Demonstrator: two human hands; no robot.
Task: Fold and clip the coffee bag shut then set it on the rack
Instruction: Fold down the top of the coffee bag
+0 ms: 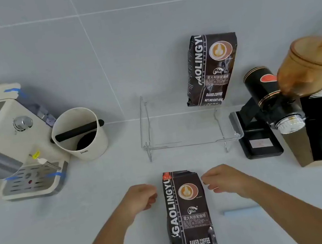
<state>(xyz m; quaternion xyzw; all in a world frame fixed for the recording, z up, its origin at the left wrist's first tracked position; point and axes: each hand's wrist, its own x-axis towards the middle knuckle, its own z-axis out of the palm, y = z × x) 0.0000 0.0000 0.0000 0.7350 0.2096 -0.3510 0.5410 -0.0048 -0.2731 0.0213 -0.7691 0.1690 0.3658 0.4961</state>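
A dark coffee bag [188,216] stands on the counter right in front of me, its top edge unfolded. My left hand [140,198] hovers just left of the bag's top, fingers curled, holding nothing. My right hand [223,178] is just right of the top, fingers loosely apart, also empty. A pale blue clip [241,210] lies on the counter to the right of the bag, under my right forearm. The clear rack [149,136] stands behind the bag. A second coffee bag [212,69] stands on the rack's right end against the wall.
An espresso machine [9,143] sits at the left with a white knock box [94,145] beside it. A black coffee grinder [267,105] with an amber hopper [311,64] stands at the right, close to the rack. A tiled wall runs behind.
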